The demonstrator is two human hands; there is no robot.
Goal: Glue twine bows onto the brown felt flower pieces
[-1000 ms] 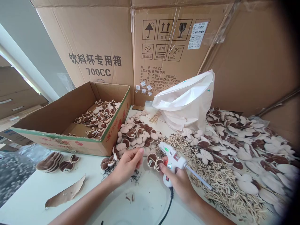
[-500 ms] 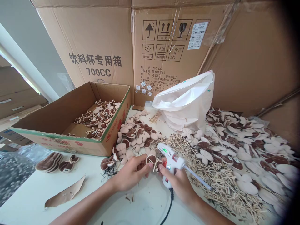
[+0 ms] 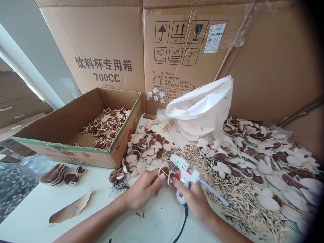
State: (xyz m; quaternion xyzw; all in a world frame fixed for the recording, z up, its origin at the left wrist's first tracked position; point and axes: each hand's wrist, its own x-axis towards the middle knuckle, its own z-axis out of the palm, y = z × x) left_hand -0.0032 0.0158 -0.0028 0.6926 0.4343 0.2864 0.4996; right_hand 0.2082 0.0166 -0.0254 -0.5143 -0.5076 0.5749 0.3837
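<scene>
My right hand [image 3: 192, 195] grips a white hot glue gun [image 3: 185, 171] with a green light, its glue stick jutting out to the right and its black cord trailing down. Between both hands sits a small brown round piece with a tan string bow [image 3: 165, 173]. My left hand [image 3: 144, 190] pinches that piece from the left, thumb and fingers closed on it. Right fingertips touch its right side too. The hands hover just above the white table [image 3: 50, 206].
An open cardboard box [image 3: 76, 148] holding several bowed pieces stands at left. Loose brown and cream pieces [image 3: 149, 146] lie behind the hands and in a large pile [image 3: 265, 158] at right, beside tan string bows [image 3: 235, 192]. A white plastic bag [image 3: 202, 111] and tall cartons stand behind.
My left hand moved right from the pile and closed on the bowed piece held at the glue gun. The right hand stayed nearly still.
</scene>
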